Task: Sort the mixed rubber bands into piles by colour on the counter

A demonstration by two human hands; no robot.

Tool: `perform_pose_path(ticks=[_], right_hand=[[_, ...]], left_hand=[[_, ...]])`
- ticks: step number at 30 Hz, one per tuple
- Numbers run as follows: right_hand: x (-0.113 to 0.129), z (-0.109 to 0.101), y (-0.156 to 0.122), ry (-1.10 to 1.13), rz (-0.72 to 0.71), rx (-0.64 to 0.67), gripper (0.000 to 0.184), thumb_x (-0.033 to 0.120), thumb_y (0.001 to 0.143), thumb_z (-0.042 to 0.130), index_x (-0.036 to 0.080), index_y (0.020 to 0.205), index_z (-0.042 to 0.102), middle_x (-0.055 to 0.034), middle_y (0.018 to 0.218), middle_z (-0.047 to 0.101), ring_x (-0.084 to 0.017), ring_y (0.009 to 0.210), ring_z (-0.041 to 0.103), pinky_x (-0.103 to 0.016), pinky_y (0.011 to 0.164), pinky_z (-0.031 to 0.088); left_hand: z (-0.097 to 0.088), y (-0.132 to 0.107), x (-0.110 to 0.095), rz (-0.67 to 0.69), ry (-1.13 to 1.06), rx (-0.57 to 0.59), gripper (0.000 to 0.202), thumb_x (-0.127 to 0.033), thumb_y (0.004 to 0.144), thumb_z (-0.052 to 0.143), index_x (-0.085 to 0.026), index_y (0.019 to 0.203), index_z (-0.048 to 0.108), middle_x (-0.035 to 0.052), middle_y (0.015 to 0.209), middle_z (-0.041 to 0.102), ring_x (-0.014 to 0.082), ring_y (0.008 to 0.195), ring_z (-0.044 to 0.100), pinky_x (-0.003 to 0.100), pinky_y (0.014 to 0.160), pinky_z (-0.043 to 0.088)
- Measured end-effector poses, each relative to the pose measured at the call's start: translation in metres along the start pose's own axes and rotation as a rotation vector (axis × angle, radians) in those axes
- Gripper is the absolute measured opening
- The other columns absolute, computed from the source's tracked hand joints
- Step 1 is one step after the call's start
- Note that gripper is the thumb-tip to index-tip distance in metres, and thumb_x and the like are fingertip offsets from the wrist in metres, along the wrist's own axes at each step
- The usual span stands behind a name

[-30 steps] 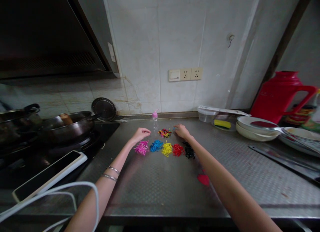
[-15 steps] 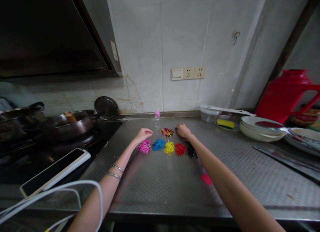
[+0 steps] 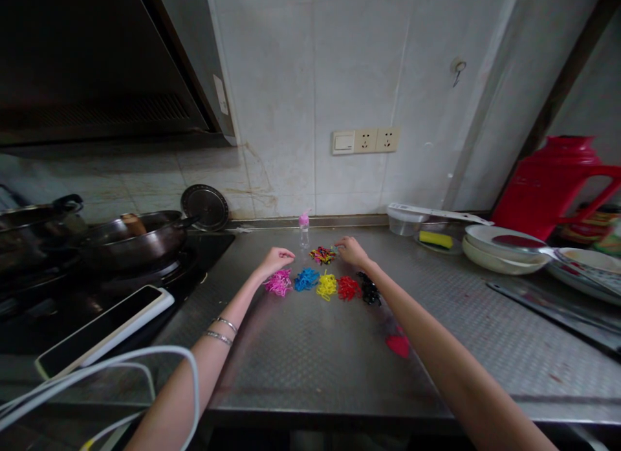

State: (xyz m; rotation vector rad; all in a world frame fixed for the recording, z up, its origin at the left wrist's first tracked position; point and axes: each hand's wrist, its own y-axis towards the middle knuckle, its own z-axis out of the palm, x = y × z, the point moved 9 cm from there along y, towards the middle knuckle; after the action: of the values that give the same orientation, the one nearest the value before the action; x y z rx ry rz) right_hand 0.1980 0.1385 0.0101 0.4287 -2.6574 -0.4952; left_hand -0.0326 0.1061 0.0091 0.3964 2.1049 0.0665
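Note:
My left hand hovers above the pile of pink rubber bands, fingertips pinched together; anything between them is too small to make out. Beside the mixed-colour pile of rubber bands, my right hand has its fingers drawn together, with a bluish bit at the tips. In a row nearer me lie blue, yellow, red and black piles of bands. Behind the mixed pile stands a small clear bottle with a pink top.
A red item lies by my right forearm. At left are a phone-like device, white cables and a pan on the stove. A yellow sponge, bowls and a red thermos stand at right.
My right hand has shifted slightly left and back, its fingertips now at the edge of the mixed pile. My left hand stays pinched in nearly the same spot. The view moved slightly.

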Motion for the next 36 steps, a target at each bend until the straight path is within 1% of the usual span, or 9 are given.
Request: perform_pose_path(ticks=[3,5,7,10,13,18,23,30,36], right_hand=[[0.01,-0.004,-0.004,0.142,0.041,-0.012,0.03,0.015,0.073,0.044,0.014,0.092,0.066,-0.0059,0.095,0.063,-0.015,0.085,0.055,-0.021,0.078,0.039],[0.02,-0.001,-0.008,0.24,0.043,0.039,0.028,0.019,0.073,0.046,0.015,0.091,0.067,-0.0045,0.086,0.066,-0.014,0.076,0.057,-0.021,0.07,0.042],[0.036,0.003,-0.014,0.336,-0.009,0.1,0.028,0.022,0.073,0.047,0.015,0.09,0.068,-0.0028,0.079,0.067,-0.014,0.07,0.057,-0.021,0.066,0.042],[0.061,0.008,-0.023,0.446,-0.111,0.159,0.028,0.02,0.072,0.046,0.015,0.088,0.068,-0.0011,0.077,0.067,-0.012,0.068,0.057,-0.02,0.065,0.042],[0.079,0.013,-0.031,0.457,-0.17,0.193,0.026,0.019,0.071,0.048,0.015,0.086,0.068,-0.0011,0.077,0.067,-0.012,0.067,0.057,-0.02,0.064,0.042],[0.095,0.014,-0.039,0.486,-0.233,0.26,0.025,0.02,0.071,0.049,0.017,0.087,0.068,-0.0008,0.079,0.068,-0.012,0.071,0.058,-0.02,0.065,0.043],[0.072,-0.008,-0.038,0.408,-0.141,0.168,0.024,0.019,0.071,0.049,0.019,0.086,0.069,0.0007,0.084,0.068,-0.013,0.074,0.058,-0.02,0.068,0.043],[0.018,-0.037,-0.052,0.254,0.009,0.059,0.025,0.021,0.071,0.049,0.019,0.085,0.069,-0.0007,0.08,0.068,-0.013,0.068,0.059,-0.021,0.066,0.043],[-0.019,-0.043,-0.069,0.269,0.098,-0.008,0.027,0.024,0.072,0.047,0.016,0.087,0.068,-0.0024,0.079,0.068,-0.015,0.07,0.06,-0.021,0.064,0.044]], left_hand=[[0.0,0.001,0.001,-0.001,0.006,-0.004,0.024,-0.023,0.064,0.059,-0.009,0.082,0.066,0.0058,0.069,0.064,0.0121,0.061,0.055,0.021,0.057,0.04],[0.001,0.002,0.002,0.003,0.0,-0.002,0.022,-0.022,0.064,0.059,-0.009,0.081,0.066,0.0064,0.072,0.065,0.0127,0.064,0.056,0.022,0.059,0.041],[0.003,0.002,0.002,0.012,-0.006,0.004,0.021,-0.021,0.064,0.059,-0.01,0.081,0.066,0.0067,0.074,0.066,0.0129,0.067,0.057,0.022,0.061,0.042],[0.005,0.0,0.0,0.018,0.004,0.012,0.02,-0.02,0.065,0.058,-0.01,0.081,0.066,0.0067,0.074,0.066,0.0127,0.066,0.057,0.022,0.061,0.042],[0.007,-0.003,-0.002,0.01,0.014,0.015,0.02,-0.02,0.065,0.058,-0.009,0.08,0.066,0.0066,0.072,0.065,0.0123,0.063,0.056,0.022,0.059,0.042],[0.01,-0.003,-0.003,0.007,0.022,0.021,0.021,-0.02,0.065,0.057,-0.009,0.08,0.066,0.0063,0.069,0.065,0.0118,0.059,0.055,0.022,0.056,0.041],[0.01,-0.001,0.0,0.015,0.031,0.008,0.021,-0.02,0.065,0.056,-0.009,0.079,0.066,0.0068,0.072,0.065,0.0126,0.062,0.056,0.022,0.059,0.041],[0.013,0.003,0.005,0.047,0.049,0.007,0.023,-0.022,0.066,0.053,-0.009,0.08,0.066,0.0071,0.072,0.066,0.013,0.062,0.056,0.022,0.058,0.042],[0.014,0.006,0.006,0.066,0.048,-0.009,0.023,-0.019,0.065,0.052,-0.009,0.079,0.066,0.0071,0.071,0.066,0.0123,0.06,0.056,0.022,0.056,0.041]])
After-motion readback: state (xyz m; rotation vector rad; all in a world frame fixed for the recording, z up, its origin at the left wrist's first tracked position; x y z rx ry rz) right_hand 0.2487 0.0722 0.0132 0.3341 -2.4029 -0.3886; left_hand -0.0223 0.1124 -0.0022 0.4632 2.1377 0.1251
